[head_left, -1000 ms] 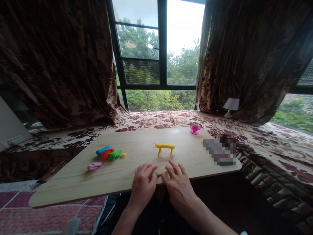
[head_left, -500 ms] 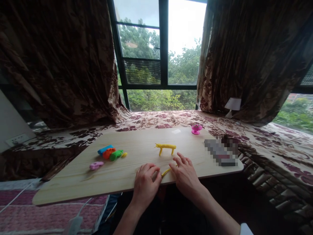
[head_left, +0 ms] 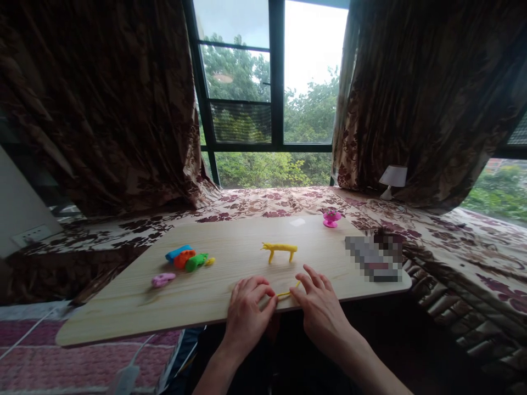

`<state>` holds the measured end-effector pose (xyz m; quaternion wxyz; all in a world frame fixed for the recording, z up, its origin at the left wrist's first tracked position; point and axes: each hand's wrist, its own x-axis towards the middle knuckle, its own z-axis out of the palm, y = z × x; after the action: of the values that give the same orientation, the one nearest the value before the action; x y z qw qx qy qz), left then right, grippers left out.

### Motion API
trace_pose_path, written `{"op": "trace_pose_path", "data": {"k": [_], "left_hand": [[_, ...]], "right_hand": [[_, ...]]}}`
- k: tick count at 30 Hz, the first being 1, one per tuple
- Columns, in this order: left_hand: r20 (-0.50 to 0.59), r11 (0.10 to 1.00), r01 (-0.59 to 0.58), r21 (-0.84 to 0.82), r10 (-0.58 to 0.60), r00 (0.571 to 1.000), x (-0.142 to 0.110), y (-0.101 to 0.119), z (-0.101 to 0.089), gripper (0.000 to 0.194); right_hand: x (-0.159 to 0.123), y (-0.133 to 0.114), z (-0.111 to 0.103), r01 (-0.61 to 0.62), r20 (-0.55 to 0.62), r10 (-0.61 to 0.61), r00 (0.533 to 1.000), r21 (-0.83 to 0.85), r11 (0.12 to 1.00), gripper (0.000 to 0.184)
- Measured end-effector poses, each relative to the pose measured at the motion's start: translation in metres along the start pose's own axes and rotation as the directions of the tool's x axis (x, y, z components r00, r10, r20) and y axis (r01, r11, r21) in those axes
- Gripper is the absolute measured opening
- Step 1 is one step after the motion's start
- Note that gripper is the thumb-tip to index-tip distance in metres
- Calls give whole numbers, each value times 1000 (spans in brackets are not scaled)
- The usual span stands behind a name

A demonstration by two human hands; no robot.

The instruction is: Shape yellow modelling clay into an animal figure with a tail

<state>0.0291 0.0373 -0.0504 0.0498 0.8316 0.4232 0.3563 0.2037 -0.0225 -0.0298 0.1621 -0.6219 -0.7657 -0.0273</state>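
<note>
A thin yellow strip of modelling clay (head_left: 284, 294) lies at the table's near edge, curved between my hands. My left hand (head_left: 250, 307) is closed, its thumb and forefinger pinching the strip's left end. At the other end, my right hand (head_left: 323, 304) has thumb and forefinger on the strip, with a bit of yellow showing between them and the remaining fingers loosely stretched. Just beyond my hands stands a yellow clay animal figure (head_left: 280, 248): a long horizontal body, two visible legs and small points at its left end.
On the table (head_left: 123, 307), blue (head_left: 178, 253), orange (head_left: 183, 259), green (head_left: 196, 262) and pink (head_left: 163, 280) clay pieces lie at left. A magenta figure (head_left: 331, 218) stands at the back right, near a pixelated object (head_left: 374, 260). A small lamp (head_left: 392, 178) sits beyond.
Both hands have shifted slightly right, the right one more. The strip between them now lies flatter, with its right end curving up. The yellow figure stays where it was.
</note>
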Motion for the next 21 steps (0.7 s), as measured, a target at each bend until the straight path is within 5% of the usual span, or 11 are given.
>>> {"op": "trace_pose_path", "data": {"k": [13,21], "left_hand": [[3,996,-45,-81,46,999,-3,-1,-4,11],[-9,997,-53,-49,52,999,-1,0,-4,10]], "right_hand": [[-10,-16,6,62,26,-62,998,14,998,41],[7,-10,7,41,29,-40,999,-9,999,41]]}}
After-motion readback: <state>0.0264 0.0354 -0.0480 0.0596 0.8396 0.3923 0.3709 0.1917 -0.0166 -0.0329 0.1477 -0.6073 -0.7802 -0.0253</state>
